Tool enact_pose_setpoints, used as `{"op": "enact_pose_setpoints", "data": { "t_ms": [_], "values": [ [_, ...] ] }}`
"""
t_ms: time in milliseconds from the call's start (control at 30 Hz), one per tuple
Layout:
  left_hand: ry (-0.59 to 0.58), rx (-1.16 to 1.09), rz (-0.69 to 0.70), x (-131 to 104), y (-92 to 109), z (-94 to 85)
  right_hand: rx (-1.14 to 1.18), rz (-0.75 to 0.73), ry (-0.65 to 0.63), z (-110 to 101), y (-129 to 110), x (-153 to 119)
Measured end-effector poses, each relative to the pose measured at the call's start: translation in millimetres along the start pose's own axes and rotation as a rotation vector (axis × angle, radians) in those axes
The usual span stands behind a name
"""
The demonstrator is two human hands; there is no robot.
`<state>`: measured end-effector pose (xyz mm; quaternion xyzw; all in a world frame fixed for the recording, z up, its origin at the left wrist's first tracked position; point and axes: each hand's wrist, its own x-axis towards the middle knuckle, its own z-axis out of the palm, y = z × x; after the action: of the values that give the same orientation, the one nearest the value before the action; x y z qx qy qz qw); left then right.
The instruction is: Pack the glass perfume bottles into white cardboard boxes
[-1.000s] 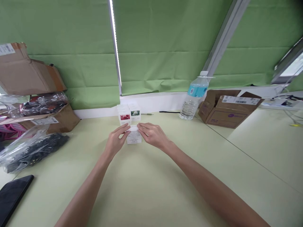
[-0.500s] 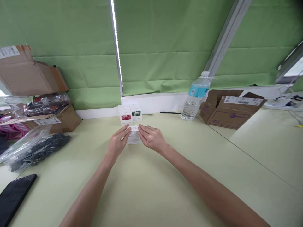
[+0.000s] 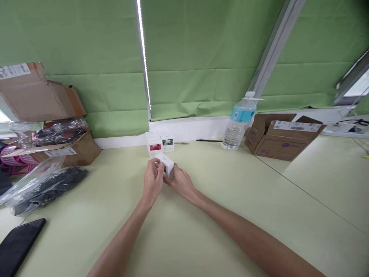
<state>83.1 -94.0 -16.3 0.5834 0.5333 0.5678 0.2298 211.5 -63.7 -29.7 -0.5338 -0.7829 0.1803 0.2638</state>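
Between my two hands is a small white box (image 3: 168,163), turned at an angle, with part of a picture panel facing left. My left hand (image 3: 153,177) grips its left side, fingers curled behind and thumb in front. Fingers of my right hand (image 3: 181,182) close round its right and lower side, hiding that part. Just beyond stand rows of similar small white boxes against the wall ledge, the front ones being a box with a red flower picture (image 3: 155,147) and a box with a white flower picture (image 3: 167,142).
Behind lie a thin greenish stick (image 3: 181,143) and a black rod (image 3: 209,140). A water bottle (image 3: 238,121) and an open carton (image 3: 284,140) stand at right. At left are stacked cartons (image 3: 83,148), a plastic bag with dark contents (image 3: 54,186) and a phone (image 3: 20,244).
The small box has been turned from showing its printed text side to an angled pose. Both hands have shifted their grip around it, and the camera view has tilted slightly up.
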Motion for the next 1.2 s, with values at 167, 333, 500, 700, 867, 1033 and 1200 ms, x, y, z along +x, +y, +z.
{"op": "enact_pose_setpoints", "data": {
  "t_ms": [167,333,500,700,867,1033,1200],
  "values": [
    [0.056,-0.058,-0.189,11,-34,-13.0,0.168,0.020,0.069,-12,40,34],
    [-0.060,-0.048,-0.252,16,-57,-20.9,0.174,0.050,0.141,-25,77,78],
    [-0.111,0.002,-0.211,17,-56,-17.9,0.177,0.041,0.152,-11,74,122],
    [-0.130,0.038,-0.206,19,-56,-17.6,0.173,0.086,0.141,7,71,136],
    [-0.152,-0.001,-0.220,19,-49,-20.8,0.249,0.080,0.112,7,71,110],
    [-0.229,0.004,-0.239,2,-19,-44.7,0.391,0.040,0.066,2,59,45],
    [-0.291,0.309,-0.169,-57,20,-110.0,0.647,-0.029,-0.047,-3,50,-26]
  ]
}}
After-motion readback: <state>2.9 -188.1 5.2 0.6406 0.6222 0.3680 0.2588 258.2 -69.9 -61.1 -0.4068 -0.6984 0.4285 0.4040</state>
